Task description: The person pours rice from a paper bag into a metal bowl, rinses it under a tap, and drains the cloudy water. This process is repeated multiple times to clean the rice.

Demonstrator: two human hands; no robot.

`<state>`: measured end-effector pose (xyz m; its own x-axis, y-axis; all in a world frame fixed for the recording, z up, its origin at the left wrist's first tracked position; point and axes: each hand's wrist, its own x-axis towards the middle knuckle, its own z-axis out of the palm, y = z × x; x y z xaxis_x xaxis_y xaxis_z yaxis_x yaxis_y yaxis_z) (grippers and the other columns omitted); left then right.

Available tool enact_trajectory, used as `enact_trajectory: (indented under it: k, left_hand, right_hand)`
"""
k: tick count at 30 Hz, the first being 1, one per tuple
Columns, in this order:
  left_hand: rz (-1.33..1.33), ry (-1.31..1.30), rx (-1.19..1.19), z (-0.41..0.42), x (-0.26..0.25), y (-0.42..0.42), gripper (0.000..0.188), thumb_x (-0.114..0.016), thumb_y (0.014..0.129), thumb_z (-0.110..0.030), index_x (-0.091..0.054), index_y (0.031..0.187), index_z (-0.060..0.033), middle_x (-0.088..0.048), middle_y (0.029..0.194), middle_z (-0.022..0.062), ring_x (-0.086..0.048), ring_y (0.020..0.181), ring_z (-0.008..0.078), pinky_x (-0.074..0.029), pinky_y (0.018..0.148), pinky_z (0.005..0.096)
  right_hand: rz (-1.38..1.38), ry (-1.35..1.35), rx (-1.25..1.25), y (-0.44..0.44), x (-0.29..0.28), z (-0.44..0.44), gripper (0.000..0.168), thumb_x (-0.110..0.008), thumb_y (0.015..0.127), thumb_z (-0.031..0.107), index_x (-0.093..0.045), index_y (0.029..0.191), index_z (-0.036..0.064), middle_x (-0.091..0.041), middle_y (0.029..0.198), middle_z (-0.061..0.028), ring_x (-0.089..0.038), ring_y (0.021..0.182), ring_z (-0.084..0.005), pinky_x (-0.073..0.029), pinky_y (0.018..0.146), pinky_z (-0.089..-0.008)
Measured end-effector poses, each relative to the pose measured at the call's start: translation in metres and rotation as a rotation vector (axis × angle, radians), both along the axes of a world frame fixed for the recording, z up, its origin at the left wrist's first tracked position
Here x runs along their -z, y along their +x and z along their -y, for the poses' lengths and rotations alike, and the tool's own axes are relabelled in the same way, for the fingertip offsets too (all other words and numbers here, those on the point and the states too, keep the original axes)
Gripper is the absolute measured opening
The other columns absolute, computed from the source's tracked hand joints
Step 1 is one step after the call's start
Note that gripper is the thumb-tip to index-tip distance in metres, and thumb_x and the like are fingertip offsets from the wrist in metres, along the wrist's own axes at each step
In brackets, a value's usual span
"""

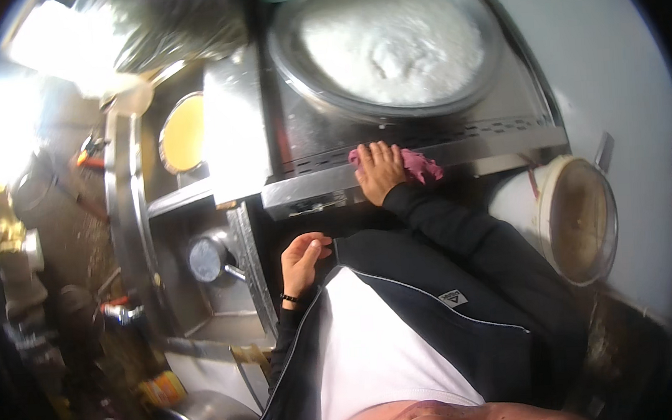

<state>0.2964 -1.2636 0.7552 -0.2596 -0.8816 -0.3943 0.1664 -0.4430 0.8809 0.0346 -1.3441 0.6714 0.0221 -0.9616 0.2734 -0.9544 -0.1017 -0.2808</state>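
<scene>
My right hand [381,171] presses a crumpled pink cloth [421,165] against the front rim of a stainless steel counter [331,130]. A row of slots runs along that rim. Just beyond the cloth stands a wide round metal pan [358,107], holding a white, frothy-looking mass [392,50]. My left hand [302,264] hangs in front of my jacket, fingers loosely curled and nothing visible in them. It is close to the jacket's edge; whether it touches it is unclear.
At right stands a white plastic bucket [520,199] with a brownish inside. Left are a yellow-filled round container [184,132], a small metal pot with a handle [206,258] in a steel recess, and a metal bowl [210,414] low down. A plastic bag [186,23] lies at the back.
</scene>
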Motion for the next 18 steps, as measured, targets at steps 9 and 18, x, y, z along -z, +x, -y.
enact_trajectory:
  k: [9,18]
  left_hand:
    - [0.009,-0.071,-0.319,-0.070,-0.008,0.061,0.018,-0.059,0.095,-0.011,-0.063,0.108,0.0009,-0.069,0.100,0.0122,-0.066,0.085,0.0158,-0.054,0.077,0.0273]
    - [-0.038,0.061,-0.832,-0.198,0.026,0.107,0.018,-0.060,0.095,-0.013,-0.062,0.108,0.0003,-0.069,0.099,0.0128,-0.066,0.077,0.0140,-0.055,0.073,0.0255]
  right_hand:
    - [0.332,-0.006,-0.171,0.113,0.038,0.075,0.018,-0.054,0.091,0.026,-0.059,0.097,0.009,-0.066,0.083,-0.0171,-0.063,0.081,-0.0374,-0.049,0.072,-0.0486]
    - [0.592,0.330,-0.195,0.101,-0.037,0.101,0.037,-0.058,0.090,0.044,-0.068,0.090,0.008,-0.069,0.084,-0.0167,-0.067,0.081,-0.0360,-0.052,0.073,-0.0426]
